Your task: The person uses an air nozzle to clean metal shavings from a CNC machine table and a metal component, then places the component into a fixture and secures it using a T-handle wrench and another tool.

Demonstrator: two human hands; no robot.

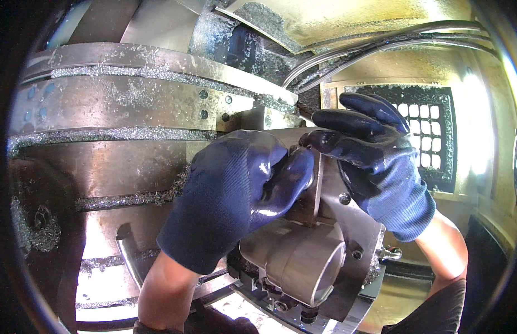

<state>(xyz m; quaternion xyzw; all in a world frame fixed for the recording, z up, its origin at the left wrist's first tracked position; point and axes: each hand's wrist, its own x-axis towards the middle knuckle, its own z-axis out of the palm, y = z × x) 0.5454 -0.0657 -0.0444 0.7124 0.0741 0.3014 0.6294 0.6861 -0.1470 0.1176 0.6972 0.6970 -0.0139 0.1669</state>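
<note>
Both my hands wear dark blue coated gloves and meet over a grey metal tool block [353, 211] inside a machine. My left hand [242, 183] is closed, its fingers curled and its thumb pressed toward them beside an upright thin metal edge [318, 189]. Whatever lies between those fingers is hidden. From the right, my right hand [370, 139] reaches over the block with its fingers stretched out and apart. The lowest visible fingertip comes close to my left thumb at the top of that edge; whether it touches is unclear. Below my hands sits a thick metal cylinder [303, 256].
Broad curved metal guide covers [119, 106] run along the left, with silvery chips in their grooves. A short metal rod [129, 259] sticks up near my left forearm. Black hoses [381, 42] arch across the upper right, above a dark grid panel [450, 139].
</note>
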